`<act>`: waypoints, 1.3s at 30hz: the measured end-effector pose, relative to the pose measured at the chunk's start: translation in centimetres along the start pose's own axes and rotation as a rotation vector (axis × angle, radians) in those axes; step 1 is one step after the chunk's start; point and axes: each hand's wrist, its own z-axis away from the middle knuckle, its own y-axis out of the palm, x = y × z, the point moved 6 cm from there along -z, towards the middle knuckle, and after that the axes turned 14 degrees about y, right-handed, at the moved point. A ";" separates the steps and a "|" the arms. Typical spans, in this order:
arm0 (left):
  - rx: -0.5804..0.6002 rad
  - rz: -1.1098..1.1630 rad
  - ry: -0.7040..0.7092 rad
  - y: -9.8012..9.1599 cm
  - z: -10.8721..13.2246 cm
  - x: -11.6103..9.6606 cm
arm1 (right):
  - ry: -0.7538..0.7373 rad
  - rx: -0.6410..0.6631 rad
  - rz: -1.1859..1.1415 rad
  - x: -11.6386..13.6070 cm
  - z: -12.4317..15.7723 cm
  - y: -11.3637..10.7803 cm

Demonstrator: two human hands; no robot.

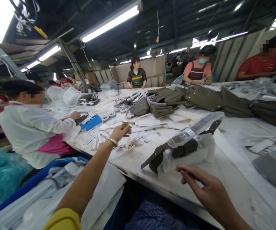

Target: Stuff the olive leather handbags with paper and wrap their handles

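Observation:
A dark olive strap piece with a buckle [179, 139] lies on the table in front of me, partly wrapped in clear film and white tissue [206, 148]. My right hand [208, 187] is just below its near edge, fingers stretched out and thumb apart, with nothing visible in it. My left hand [121, 132], a bangle on its wrist, is raised over a heap of white paper strips [99, 137]. Its fingers are curled together; a small brownish patch shows at the fingertips, too small to name.
Olive bags [207, 100] with padded handles form a row across the table [138, 159]. A blue tape dispenser [91, 122] stands left, near a co-worker in white [34, 127]. Other people sit along the far side. A blue-rimmed bin [44, 188] of white wrapping is at lower left.

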 end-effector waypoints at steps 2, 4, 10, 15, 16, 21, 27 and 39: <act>-0.008 0.093 0.082 -0.2 -0.1 -3.9 | -0.040 0.009 -0.058 2.4 -1.1 0.4; -0.003 0.155 0.160 -0.3 0.2 -7.8 | -0.082 0.024 -0.119 4.9 -2.6 0.9; 0.071 0.304 0.332 0.9 2.2 -17.4 | -0.181 0.088 -0.315 10.5 -7.8 2.9; 0.206 0.476 0.379 3.3 4.3 -21.6 | -0.120 0.325 -0.495 11.3 -9.9 4.3; 0.230 0.509 0.377 3.7 4.6 -22.0 | -0.093 0.390 -0.537 11.2 -9.8 4.4; 0.293 0.638 0.305 5.3 5.6 -22.8 | 0.027 0.518 -0.657 10.1 -7.9 4.5; 0.417 0.746 0.206 7.6 6.6 -24.3 | -0.016 0.416 -0.712 8.9 -7.1 4.0; 0.517 0.109 0.361 8.5 6.3 -25.3 | -0.109 -0.018 -0.311 7.6 -4.4 -1.1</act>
